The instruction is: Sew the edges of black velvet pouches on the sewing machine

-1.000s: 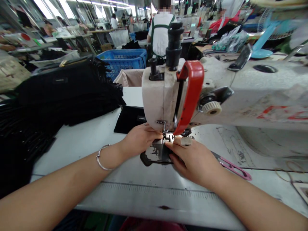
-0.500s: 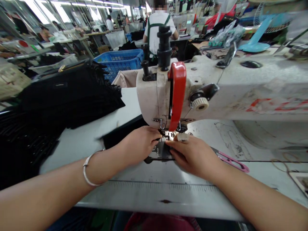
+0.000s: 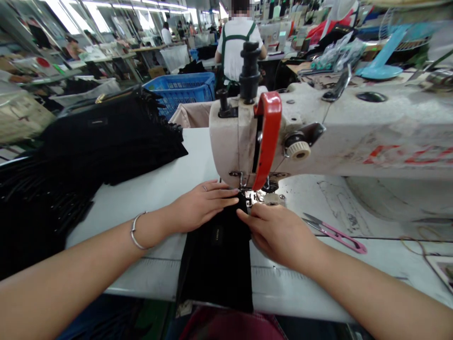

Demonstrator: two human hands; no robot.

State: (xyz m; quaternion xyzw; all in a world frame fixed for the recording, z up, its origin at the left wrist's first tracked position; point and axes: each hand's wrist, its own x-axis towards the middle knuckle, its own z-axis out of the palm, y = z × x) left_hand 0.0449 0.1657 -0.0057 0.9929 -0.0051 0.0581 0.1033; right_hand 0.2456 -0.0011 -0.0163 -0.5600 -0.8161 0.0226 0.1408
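Observation:
A black fabric piece (image 3: 219, 264) with a small label lies under the sewing machine's (image 3: 244, 141) needle area and reaches down over the table's front edge. My left hand (image 3: 200, 205) rests flat on its upper left part, fingers stretched toward the presser foot (image 3: 250, 197). At the right edge of the cloth, my right hand (image 3: 276, 229) is closed, its index finger on top and the other fingers curled by the edge; the thumb is hidden. Pink-handled thread snips (image 3: 338, 234) lie on the table right of my right hand.
A large stack of black fabric pieces (image 3: 116, 137) covers the table's left side. A blue plastic basket (image 3: 182, 89) stands behind it. Farther back, a person (image 3: 237, 47) in a white top faces away. A light-blue fan base (image 3: 380, 71) stands behind the machine.
The black fabric piece, earlier seen beyond my left hand, now extends from the needle toward me. My left hand has flattened onto it. My right hand has come slightly back from the needle.

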